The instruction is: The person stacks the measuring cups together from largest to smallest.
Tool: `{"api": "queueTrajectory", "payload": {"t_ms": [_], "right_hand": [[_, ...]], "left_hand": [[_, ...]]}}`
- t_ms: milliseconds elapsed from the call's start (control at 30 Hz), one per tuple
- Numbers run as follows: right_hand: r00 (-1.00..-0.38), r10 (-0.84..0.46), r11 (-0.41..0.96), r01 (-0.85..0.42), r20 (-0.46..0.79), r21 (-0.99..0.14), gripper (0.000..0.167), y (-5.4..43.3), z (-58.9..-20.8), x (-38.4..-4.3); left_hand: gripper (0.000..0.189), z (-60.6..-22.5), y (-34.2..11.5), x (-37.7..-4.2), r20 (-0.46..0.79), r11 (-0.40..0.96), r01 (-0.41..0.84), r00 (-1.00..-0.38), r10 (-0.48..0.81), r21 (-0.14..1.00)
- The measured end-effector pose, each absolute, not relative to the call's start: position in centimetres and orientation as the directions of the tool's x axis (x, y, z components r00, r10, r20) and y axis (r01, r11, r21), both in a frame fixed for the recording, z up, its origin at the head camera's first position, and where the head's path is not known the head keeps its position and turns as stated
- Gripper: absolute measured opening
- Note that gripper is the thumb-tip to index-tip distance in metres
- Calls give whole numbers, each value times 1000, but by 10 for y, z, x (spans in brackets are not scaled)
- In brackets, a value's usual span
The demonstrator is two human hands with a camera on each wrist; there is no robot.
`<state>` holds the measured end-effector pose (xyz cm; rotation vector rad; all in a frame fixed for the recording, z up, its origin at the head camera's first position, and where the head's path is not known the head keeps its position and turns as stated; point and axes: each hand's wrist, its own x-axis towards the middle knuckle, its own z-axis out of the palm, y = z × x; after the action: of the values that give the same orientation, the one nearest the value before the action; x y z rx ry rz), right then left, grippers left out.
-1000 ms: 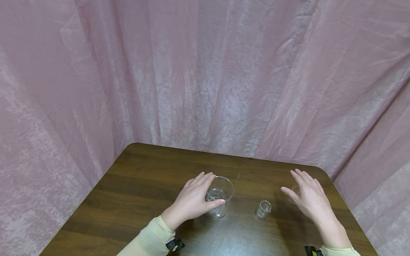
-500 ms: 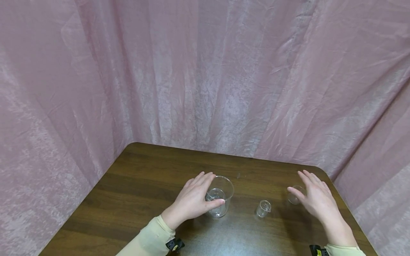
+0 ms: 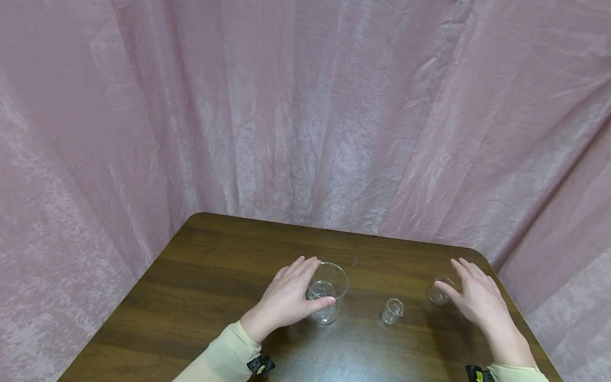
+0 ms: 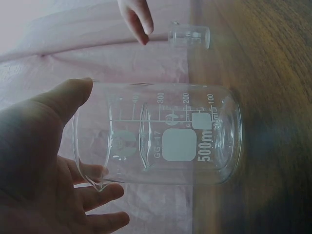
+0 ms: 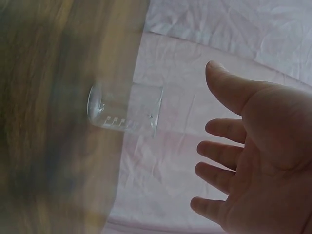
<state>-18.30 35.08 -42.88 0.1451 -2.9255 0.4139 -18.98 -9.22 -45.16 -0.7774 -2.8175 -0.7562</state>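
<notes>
A large clear glass beaker [image 4: 180, 146] marked 500 ml stands upright on the brown table. My left hand [image 3: 286, 302] holds it around the rim, thumb on the near side and fingers opposite. Nested inside the large beaker is a smaller glass beaker [image 3: 322, 293]. To its right stands a tiny beaker [image 3: 392, 313] with a spout. My right hand [image 3: 479, 300], thumb and fingers spread, hovers beside and above another small beaker [image 3: 438, 295]; in the right wrist view a gap shows between its fingertips and this small beaker [image 5: 124, 109].
The wooden table [image 3: 229, 249] has rounded far corners, and its right edge lies close to my right hand. Pink curtains [image 3: 305, 116] hang behind the table and at both sides. Dark wrist straps [image 3: 260, 365] sit over the pale sleeves.
My right hand has moved to the right and slightly back toward me, uncovering more of the rightmost small beaker. My left hand and the large beaker have stayed in place.
</notes>
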Motion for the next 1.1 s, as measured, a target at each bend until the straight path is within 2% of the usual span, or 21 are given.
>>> {"api": "queueTrajectory", "payload": {"t_ms": [400, 867, 1100], "right_hand": [[-987, -48, 967, -84, 153, -241, 87, 363, -436, -187], [-999, -18, 960, -28, 40, -279, 93, 370, -443, -189], [-999, -11, 960, -19, 31, -281, 93, 369, -446, -189]], "left_hand": [[94, -452, -93, -190, 243, 747, 509, -861, 447, 429], [94, -452, -93, -190, 237, 748, 505, -863, 446, 430], [94, -453, -93, -190, 236, 742, 509, -861, 451, 437]]}}
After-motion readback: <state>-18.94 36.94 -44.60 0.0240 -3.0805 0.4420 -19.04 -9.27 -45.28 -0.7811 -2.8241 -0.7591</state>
